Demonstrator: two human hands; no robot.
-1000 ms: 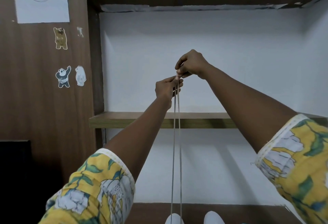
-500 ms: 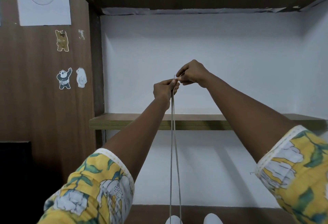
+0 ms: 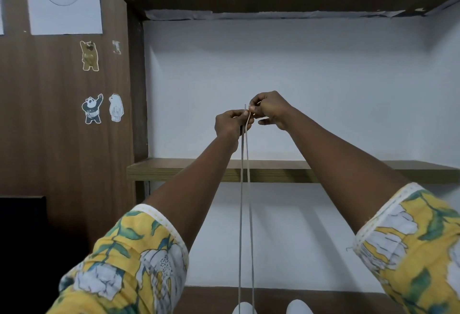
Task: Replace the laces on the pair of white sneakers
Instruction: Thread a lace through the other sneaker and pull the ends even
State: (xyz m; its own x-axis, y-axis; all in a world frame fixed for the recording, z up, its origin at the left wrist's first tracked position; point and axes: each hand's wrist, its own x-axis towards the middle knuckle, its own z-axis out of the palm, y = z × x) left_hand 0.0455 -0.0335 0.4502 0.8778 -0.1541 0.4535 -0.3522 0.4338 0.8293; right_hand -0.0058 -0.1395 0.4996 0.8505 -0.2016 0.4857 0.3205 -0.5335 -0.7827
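From my end I see both arms raised in front of the white wall, with the left hand (image 3: 232,124) and right hand (image 3: 270,111) meeting at the fingertips. Each pinches the top of the grey lace (image 3: 245,214), and a short tip pokes up between them. From that pinch the lace hangs as two thin strands side by side, crossing in front of the wooden shelf (image 3: 286,170) down to the white sneakers (image 3: 298,308) at the bottom edge — the strands reach the left-hand toe, though I cannot tell how they are threaded there.
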